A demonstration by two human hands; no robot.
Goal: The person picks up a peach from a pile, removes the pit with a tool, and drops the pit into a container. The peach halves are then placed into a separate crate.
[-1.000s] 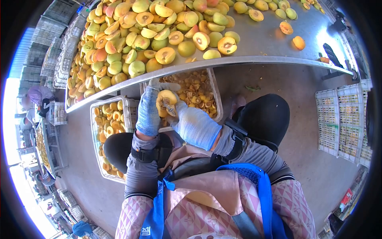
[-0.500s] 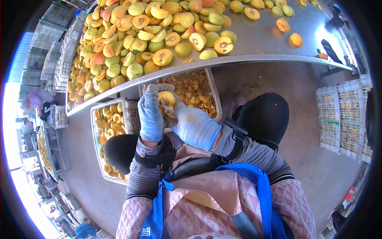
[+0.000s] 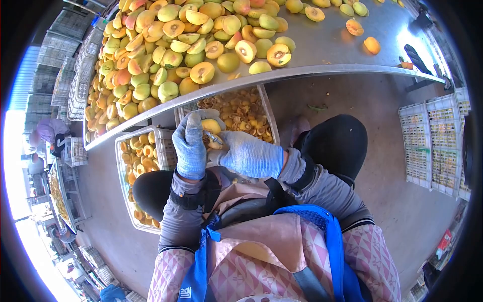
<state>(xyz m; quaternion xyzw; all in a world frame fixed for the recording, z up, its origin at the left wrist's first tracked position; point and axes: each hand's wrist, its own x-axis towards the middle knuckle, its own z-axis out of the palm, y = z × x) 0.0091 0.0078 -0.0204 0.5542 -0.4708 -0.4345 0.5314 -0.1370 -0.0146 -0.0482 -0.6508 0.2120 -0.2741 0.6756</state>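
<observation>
My left hand (image 3: 190, 146), in a blue-grey knit glove, is closed around a yellow peach half (image 3: 211, 125). Close beside it, my right hand (image 3: 251, 154) wears the same kind of glove and is closed on a small metal pitting tool (image 3: 215, 138). The tool's tip is at the cut side of the peach half; how deep it sits is hidden. Below the hands' far side stands a crate of pits and scraps (image 3: 274, 123). To the left, a white crate (image 3: 121, 186) holds hollowed peach halves.
A metal table (image 3: 322, 48) with a raised rim spans the far side, heaped with halved peaches (image 3: 166, 58) on its left. A dark glove-like item (image 3: 416, 60) lies at its right end. Stacked white crates (image 3: 432, 143) stand right. Another person (image 3: 50, 128) is at far left.
My right hand has turned, its wrist lifting and moving slightly right, and the tool now lies more sideways at the peach half. My left hand keeps its hold.
</observation>
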